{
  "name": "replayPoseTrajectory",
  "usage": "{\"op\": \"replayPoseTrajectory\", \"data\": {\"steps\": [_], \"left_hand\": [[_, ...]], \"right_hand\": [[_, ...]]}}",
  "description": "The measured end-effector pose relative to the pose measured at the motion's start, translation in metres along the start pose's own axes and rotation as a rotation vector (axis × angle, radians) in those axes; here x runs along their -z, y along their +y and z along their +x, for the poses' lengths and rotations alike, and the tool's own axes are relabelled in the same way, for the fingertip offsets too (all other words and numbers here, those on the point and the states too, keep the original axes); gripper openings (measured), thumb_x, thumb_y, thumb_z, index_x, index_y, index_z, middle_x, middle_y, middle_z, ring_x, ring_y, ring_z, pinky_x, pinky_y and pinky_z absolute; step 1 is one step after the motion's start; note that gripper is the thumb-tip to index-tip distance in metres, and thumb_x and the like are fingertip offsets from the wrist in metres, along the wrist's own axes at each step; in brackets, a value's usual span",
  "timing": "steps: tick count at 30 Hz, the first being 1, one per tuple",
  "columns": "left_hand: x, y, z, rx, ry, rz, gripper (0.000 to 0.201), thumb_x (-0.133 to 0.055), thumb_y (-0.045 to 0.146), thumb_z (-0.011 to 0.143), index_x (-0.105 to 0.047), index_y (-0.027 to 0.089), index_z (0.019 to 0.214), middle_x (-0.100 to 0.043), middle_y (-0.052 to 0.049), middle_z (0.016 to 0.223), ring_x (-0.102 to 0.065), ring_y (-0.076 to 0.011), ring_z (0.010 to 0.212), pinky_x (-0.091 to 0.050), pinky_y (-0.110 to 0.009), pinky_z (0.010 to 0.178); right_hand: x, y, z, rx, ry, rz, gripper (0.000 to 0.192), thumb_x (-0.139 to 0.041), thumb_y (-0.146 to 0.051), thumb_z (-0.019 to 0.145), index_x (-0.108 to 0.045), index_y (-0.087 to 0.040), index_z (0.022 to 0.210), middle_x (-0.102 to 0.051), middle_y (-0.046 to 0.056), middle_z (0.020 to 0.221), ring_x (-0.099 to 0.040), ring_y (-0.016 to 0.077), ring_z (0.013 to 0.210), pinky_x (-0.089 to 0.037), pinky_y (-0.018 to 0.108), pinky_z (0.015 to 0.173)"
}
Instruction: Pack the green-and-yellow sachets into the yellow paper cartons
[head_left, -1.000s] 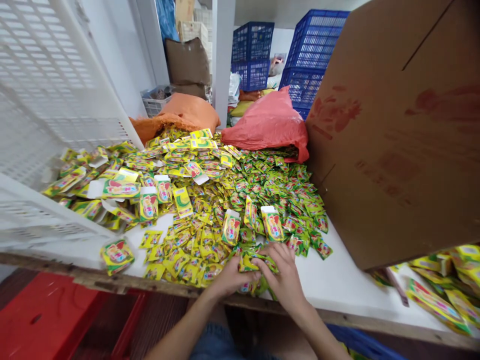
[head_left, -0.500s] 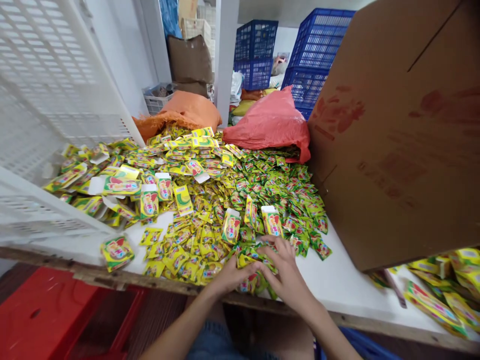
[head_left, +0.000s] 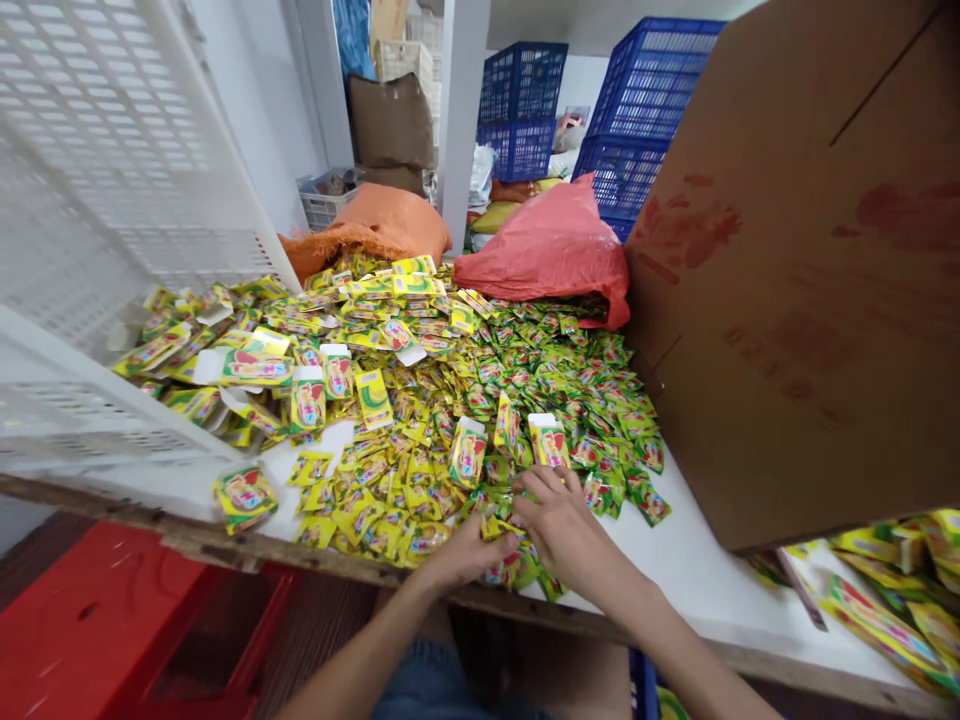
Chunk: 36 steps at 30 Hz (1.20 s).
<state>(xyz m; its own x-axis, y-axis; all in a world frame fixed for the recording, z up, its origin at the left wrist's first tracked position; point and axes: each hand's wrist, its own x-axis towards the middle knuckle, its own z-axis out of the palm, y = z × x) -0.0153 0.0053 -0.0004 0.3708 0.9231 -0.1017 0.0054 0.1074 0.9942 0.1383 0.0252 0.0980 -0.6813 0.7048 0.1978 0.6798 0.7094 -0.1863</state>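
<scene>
My left hand (head_left: 466, 552) is at the table's front edge, thumb and fingers closed round a small yellow-and-green candy pack (head_left: 492, 526). Whether this is a box or a sachet is hard to see. Right beside it, my right hand (head_left: 559, 520) curls its fingers down among green candy sachets (head_left: 517, 570); its fingertips are partly hidden. Just beyond my hands stand open candy boxes, one with a white flap (head_left: 549, 440) and another to its left (head_left: 469, 452). Yellow sachets (head_left: 367, 510) lie to the left of my hands, and a heap of green sachets (head_left: 577, 385) spreads behind.
A white perforated crate (head_left: 180, 190) lies on its side at left, candy boxes spilling from it. Orange (head_left: 401, 220) and red (head_left: 547, 240) sacks lie at the back. A large cardboard box (head_left: 795, 300) stands at right. Below the table edge is a red stool (head_left: 90, 610).
My right hand's fingers have curled in more and drawn slightly apart from my left thumb. My left hand stays low beside it. The whole view has shifted slightly.
</scene>
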Motion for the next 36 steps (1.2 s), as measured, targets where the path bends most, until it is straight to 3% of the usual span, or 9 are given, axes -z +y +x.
{"op": "replayPoseTrajectory", "data": {"steps": [6, 13, 17, 20, 23, 27, 33, 36], "left_hand": [[0.001, 0.007, -0.001, -0.118, -0.063, 0.008, 0.074, -0.052, 0.067, 0.066, -0.054, 0.015, 0.119, -0.060, -0.010, 0.114, -0.048, -0.0287, 0.109, -0.037, -0.038, 0.095], [0.001, 0.002, 0.004, -0.110, -0.217, -0.050, 0.074, -0.054, 0.069, 0.061, -0.061, 0.010, 0.105, -0.064, -0.007, 0.091, -0.054, -0.0204, 0.086, -0.041, -0.029, 0.081], [0.000, -0.001, 0.004, -0.065, -0.174, -0.092, 0.061, -0.072, 0.054, 0.055, -0.063, 0.012, 0.097, -0.063, -0.004, 0.085, -0.054, -0.0186, 0.083, -0.042, -0.027, 0.078], [-0.001, 0.000, 0.003, -0.081, -0.092, -0.146, 0.057, -0.077, 0.042, 0.056, -0.061, 0.014, 0.103, -0.063, -0.004, 0.090, -0.054, -0.0190, 0.087, -0.041, -0.028, 0.081], [-0.002, 0.001, 0.002, -0.052, -0.063, -0.150, 0.055, -0.078, 0.036, 0.055, -0.061, 0.013, 0.102, -0.064, -0.003, 0.092, -0.055, -0.0188, 0.086, -0.042, -0.027, 0.080], [-0.003, -0.004, 0.002, -0.018, 0.006, -0.128, 0.055, -0.078, 0.032, 0.055, -0.061, 0.012, 0.104, -0.066, -0.004, 0.091, -0.056, -0.0189, 0.084, -0.043, -0.028, 0.079], [-0.001, -0.007, 0.003, -0.035, 0.055, -0.114, 0.049, -0.074, 0.026, 0.060, -0.061, 0.012, 0.105, -0.066, -0.004, 0.092, -0.056, -0.0199, 0.086, -0.042, -0.029, 0.081], [-0.001, -0.003, 0.005, -0.037, 0.026, -0.144, 0.047, -0.075, 0.027, 0.060, -0.061, 0.011, 0.102, -0.066, -0.004, 0.091, -0.057, -0.0202, 0.087, -0.043, -0.029, 0.081]], "right_hand": [[0.003, -0.001, -0.008, 0.010, -0.056, 0.252, 0.022, -0.046, -0.033, 0.087, -0.059, -0.026, 0.103, -0.052, 0.005, 0.118, -0.041, 0.0217, 0.109, -0.031, 0.038, 0.089], [-0.007, -0.004, -0.007, -0.014, -0.123, 0.280, 0.025, -0.042, -0.026, 0.089, -0.063, -0.023, 0.076, -0.054, 0.003, 0.108, -0.042, 0.0209, 0.106, -0.031, 0.038, 0.088], [-0.016, -0.008, -0.009, -0.043, -0.078, 0.281, 0.020, -0.041, -0.025, 0.089, -0.061, -0.023, 0.084, -0.055, 0.004, 0.106, -0.044, 0.0203, 0.103, -0.032, 0.040, 0.089], [-0.024, -0.004, -0.018, -0.115, 0.091, 0.273, 0.016, -0.047, -0.027, 0.086, -0.057, -0.024, 0.099, -0.053, 0.006, 0.110, -0.043, 0.0216, 0.105, -0.033, 0.041, 0.090], [-0.033, 0.000, -0.028, -0.148, 0.210, 0.213, 0.015, -0.048, -0.025, 0.085, -0.058, -0.025, 0.097, -0.053, 0.007, 0.109, -0.043, 0.0234, 0.107, -0.031, 0.044, 0.091], [-0.043, -0.004, -0.031, -0.177, 0.189, 0.163, 0.018, -0.046, -0.022, 0.086, -0.063, -0.025, 0.087, -0.054, 0.005, 0.110, -0.039, 0.0244, 0.113, -0.030, 0.046, 0.092], [-0.036, -0.011, -0.019, -0.198, 0.087, 0.211, 0.019, -0.051, -0.029, 0.084, -0.065, -0.024, 0.073, -0.055, 0.004, 0.111, -0.041, 0.0245, 0.112, -0.028, 0.048, 0.095], [-0.043, -0.006, -0.022, -0.243, 0.126, 0.333, 0.012, -0.050, -0.028, 0.085, -0.062, -0.024, 0.083, -0.059, 0.003, 0.102, -0.049, 0.0212, 0.102, -0.030, 0.047, 0.095]]}}
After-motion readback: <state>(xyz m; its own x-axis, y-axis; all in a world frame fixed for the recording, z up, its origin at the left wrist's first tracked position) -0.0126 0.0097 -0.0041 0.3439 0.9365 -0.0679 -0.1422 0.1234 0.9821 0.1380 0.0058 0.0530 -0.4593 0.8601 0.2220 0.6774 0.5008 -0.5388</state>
